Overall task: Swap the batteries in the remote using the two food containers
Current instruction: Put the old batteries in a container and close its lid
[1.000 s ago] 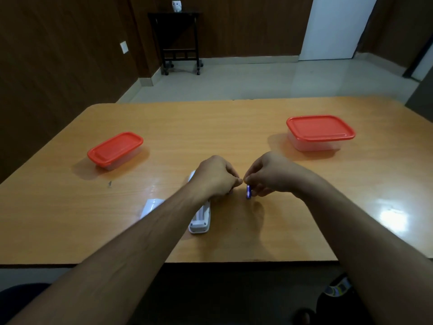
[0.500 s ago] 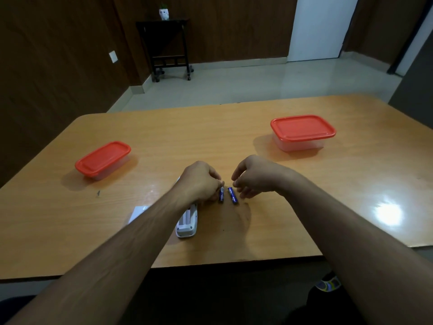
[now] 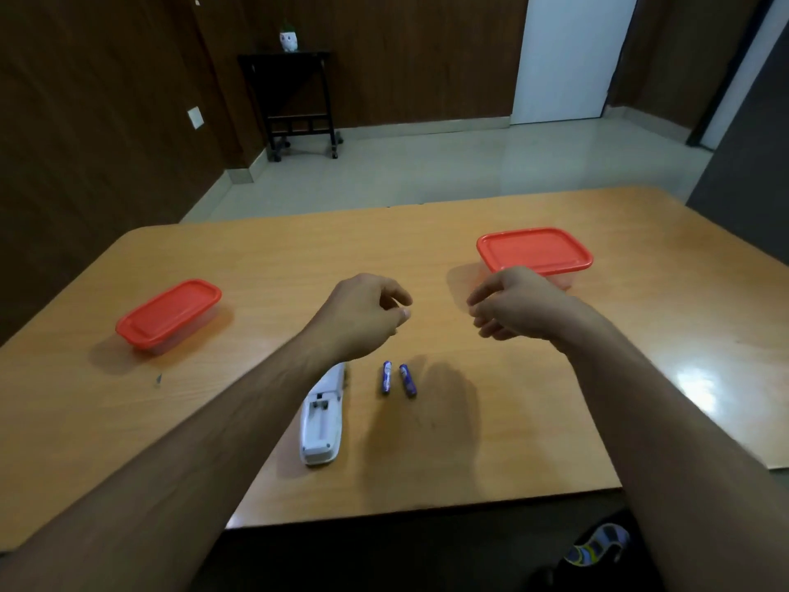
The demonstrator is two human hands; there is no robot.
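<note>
Hands hang above the table and hold nothing. Left hand has loosely bent fingers, thumb near the pointer but maybe not touching. Right hand has soft, drooping fingers. Under them lie two blue batteries, side by side. White remote lies just beside them, its back open. Left food container and right food container sit shut with red lids.
</note>
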